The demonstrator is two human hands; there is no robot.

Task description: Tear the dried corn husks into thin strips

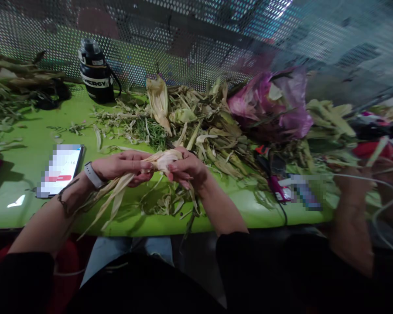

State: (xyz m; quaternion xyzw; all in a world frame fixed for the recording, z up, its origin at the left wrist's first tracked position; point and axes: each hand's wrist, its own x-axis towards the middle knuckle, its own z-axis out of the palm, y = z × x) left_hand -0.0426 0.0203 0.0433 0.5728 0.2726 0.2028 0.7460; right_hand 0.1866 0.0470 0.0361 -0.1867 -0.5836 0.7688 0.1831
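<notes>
Both my hands grip one pale corn cob (165, 159) in its dry husk over the near edge of the green table (29, 174). My left hand (124, 167) is closed around the husk end, and long husk leaves (113, 201) hang down from it. My right hand (185, 168) wraps its fingers round the other end of the cob. A white watch band (93, 175) sits on my left wrist.
A heap of husks and leaves (203, 126) lies behind my hands. A phone (60, 170) rests at left, a black bottle (96, 76) at the back, a purple plastic bag (275, 104) to the right. Another person's arm (351, 218) reaches in at right, with cables (379, 187). Perforated metal (183, 39) walls the back.
</notes>
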